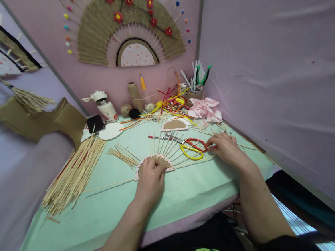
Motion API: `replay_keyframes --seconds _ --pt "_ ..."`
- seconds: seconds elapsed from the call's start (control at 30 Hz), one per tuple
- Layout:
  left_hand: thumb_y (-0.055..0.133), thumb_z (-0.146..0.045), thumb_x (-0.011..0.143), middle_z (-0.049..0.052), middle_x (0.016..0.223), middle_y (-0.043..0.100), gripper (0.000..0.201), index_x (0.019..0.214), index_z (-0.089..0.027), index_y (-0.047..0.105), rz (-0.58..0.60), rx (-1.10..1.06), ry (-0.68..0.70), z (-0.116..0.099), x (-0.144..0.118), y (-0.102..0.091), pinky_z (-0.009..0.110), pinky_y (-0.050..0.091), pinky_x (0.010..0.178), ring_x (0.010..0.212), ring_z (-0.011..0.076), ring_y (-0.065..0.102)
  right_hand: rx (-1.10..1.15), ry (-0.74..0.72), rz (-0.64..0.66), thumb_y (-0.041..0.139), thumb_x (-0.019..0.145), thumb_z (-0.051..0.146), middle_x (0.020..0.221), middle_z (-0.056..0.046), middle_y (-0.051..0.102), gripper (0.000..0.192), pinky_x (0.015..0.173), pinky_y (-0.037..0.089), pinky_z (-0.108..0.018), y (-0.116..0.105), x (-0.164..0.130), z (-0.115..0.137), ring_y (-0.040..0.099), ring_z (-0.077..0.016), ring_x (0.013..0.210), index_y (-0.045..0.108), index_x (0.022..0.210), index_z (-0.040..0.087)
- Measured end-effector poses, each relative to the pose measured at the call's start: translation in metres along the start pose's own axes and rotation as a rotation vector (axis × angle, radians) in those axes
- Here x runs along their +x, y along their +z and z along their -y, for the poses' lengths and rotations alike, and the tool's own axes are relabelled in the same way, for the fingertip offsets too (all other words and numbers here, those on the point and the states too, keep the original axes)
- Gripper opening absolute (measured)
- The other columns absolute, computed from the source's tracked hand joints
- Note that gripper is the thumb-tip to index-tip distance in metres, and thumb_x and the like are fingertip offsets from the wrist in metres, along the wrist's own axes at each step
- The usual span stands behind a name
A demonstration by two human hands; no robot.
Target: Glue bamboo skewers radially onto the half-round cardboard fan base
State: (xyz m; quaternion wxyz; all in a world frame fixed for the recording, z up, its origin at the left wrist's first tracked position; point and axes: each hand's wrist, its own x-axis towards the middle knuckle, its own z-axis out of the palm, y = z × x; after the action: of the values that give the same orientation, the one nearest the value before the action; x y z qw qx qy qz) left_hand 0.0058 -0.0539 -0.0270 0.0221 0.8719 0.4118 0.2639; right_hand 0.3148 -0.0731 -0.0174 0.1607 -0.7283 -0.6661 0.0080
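Note:
A cardboard half-circle [140,172] with a pink-and-white fabric edge lies on the table, thin wooden sticks [157,144] fanning out from it. My left hand [151,173] rests on its middle with bent fingers, pressing it down and covering part of it. To the right, my right hand [226,148] has its thumb and fingers pinched around the outer end of a thin wooden stick; the exact grip is small to see. Red-and-yellow-handled scissors [191,149] lie beneath the sticks, close to the right fingertips. Beside them is a pencil [158,137].
A large pile of sticks [73,176] lies at left, a smaller bunch [122,155] nearer. Behind are a second half-circle [174,124], a white oval [111,131], a bottle [106,108], twine [135,97], pink fabric [205,110] and pliers [203,75]. A decorated fan [91,37] hangs behind.

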Motion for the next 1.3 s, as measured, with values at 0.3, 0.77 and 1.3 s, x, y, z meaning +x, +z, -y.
replay_keyframes --seconds 0.3,0.77,1.3 --pt "0.052 -0.009 0.089 0.008 0.09 0.059 0.025 0.09 -0.02 0.074 -0.014 -0.02 -0.042 0.0 0.0 -0.001 0.039 0.044 0.08 0.091 0.024 0.048 0.021 0.025 -0.011 0.054 0.092 0.023 0.107 -0.009 0.071 0.022 0.084 0.033 -0.039 -0.018 0.021 0.0 0.055 -0.0287 0.109 0.076 0.096 0.025" --pt "0.049 -0.008 0.088 0.009 0.09 0.058 0.029 0.091 -0.02 0.076 0.014 0.047 -0.097 0.0 -0.001 -0.001 0.041 0.045 0.081 0.091 0.0245 0.046 -0.038 0.041 0.109 0.038 0.092 0.012 0.12 -0.01 0.069 0.045 0.087 0.037 -0.041 -0.003 0.032 0.014 0.054 -0.0296 0.112 0.076 0.114 0.025" --pt "0.049 -0.008 0.089 0.008 0.09 0.056 0.036 0.104 -0.025 0.077 0.061 0.053 -0.037 -0.002 -0.001 0.0 0.038 0.043 0.078 0.091 0.0239 0.047 -0.016 0.038 0.117 0.039 0.093 0.013 0.116 -0.008 0.07 0.046 0.088 0.033 -0.039 0.001 0.031 0.011 0.054 -0.0278 0.109 0.078 0.111 0.03"
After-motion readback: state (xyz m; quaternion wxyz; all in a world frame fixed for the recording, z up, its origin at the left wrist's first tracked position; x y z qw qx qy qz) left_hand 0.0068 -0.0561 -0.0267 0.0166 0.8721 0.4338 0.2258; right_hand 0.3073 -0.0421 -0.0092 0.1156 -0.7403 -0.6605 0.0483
